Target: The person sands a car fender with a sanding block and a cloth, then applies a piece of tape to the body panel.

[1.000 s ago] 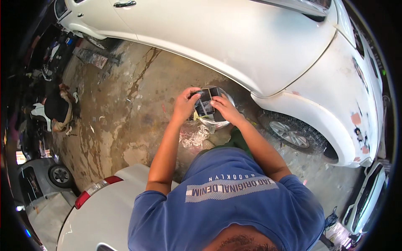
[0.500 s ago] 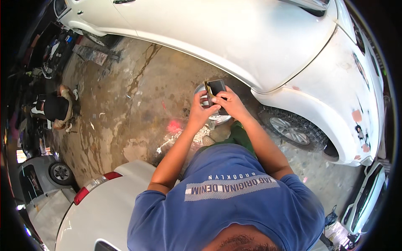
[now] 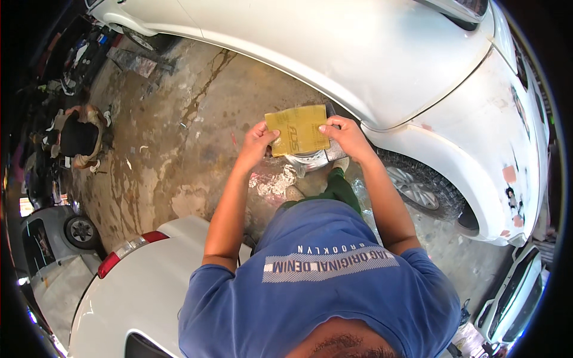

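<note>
A yellow-backed sheet of sandpaper (image 3: 296,130) is stretched flat between my hands, its printed back facing up. My left hand (image 3: 260,142) pinches the left edge with the thumb on top. On the opposite edge, my right hand (image 3: 345,136) grips it the same way, thumb over the paper. Something dark shows past the sheet's upper right corner, too covered to name. Beneath the sheet is a round, shiny metal object (image 3: 307,161), mostly hidden by the paper.
A white car (image 3: 334,53) with patchy bodywork stands ahead and to the right, its front wheel (image 3: 415,184) close to my right arm. Another pale car (image 3: 149,280) is behind on the left. Farther left, a person (image 3: 80,137) crouches on the stained concrete floor (image 3: 161,137).
The sandpaper, folded with its dark side showing before, is now spread out with the yellow back up. My hands have moved apart to its two sides.
</note>
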Demonstrator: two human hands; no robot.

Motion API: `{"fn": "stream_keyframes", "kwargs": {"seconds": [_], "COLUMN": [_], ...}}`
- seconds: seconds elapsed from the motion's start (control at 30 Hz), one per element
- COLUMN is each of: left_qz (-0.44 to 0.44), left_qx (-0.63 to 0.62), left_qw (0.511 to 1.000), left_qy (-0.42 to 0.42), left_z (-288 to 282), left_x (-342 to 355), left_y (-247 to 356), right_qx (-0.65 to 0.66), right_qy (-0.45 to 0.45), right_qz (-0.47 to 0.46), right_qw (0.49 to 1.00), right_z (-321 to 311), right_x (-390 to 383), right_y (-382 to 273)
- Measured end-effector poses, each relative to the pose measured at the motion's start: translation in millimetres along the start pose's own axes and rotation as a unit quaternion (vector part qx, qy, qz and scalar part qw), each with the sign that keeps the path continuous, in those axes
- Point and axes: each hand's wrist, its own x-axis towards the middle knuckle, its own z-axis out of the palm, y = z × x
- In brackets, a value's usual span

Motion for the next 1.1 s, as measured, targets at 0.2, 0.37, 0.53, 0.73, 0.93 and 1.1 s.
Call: {"fn": "stream_keyframes", "kwargs": {"seconds": [0.2,0.37,0.53,0.73,0.93,1.1], "left_qz": [0.058,0.181,0.188,0.064,0.116,0.113], "left_qx": [0.119,0.293,0.303,-0.22,-0.139,-0.098], "left_qw": [0.991,0.934,0.922,0.973,0.979,0.981], "left_qy": [0.001,-0.092,-0.151,0.005,0.089,0.121], "left_z": [-5,4,43,53,86,86], "left_x": [-5,-17,-23,-1,-3,-6], "left_y": [23,66,99,35,26,31], "right_qx": [0.078,-0.048,-0.119,0.07,0.124,0.071], "right_qy": [0.013,-0.091,-0.142,0.052,0.086,0.107], "right_qz": [-0.003,-0.046,-0.099,-0.076,-0.031,-0.125], "right_qw": [0.997,0.994,0.978,0.993,0.988,0.984], "right_z": [-1,-18,9,30,38,44], "right_x": [-4,4,5,-5,-10,-13], "right_y": [6,-31,-48,-52,-37,-35]}}
